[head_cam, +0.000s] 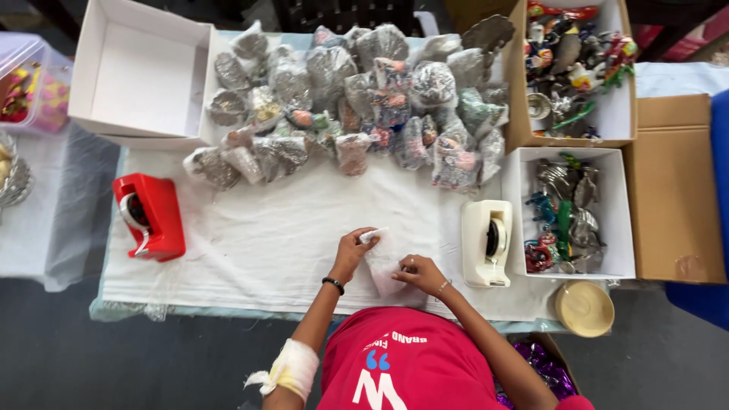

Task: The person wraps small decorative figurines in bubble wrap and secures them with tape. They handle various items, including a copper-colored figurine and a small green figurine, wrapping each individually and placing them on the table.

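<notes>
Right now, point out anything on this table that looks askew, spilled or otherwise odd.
Nothing is spilled or broken. The red tape dispenser sits askew at the table's left edge, with a strip of tape hanging loose. The wrapped packets lie in a loose heap, not rows. The left forearm carries a bandage with a loose tail.

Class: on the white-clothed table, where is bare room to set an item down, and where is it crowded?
Free: the cloth between the red tape dispenser and the left hand, below the heap of clear-wrapped figures. Crowded: that heap and the white box of figures.
</notes>
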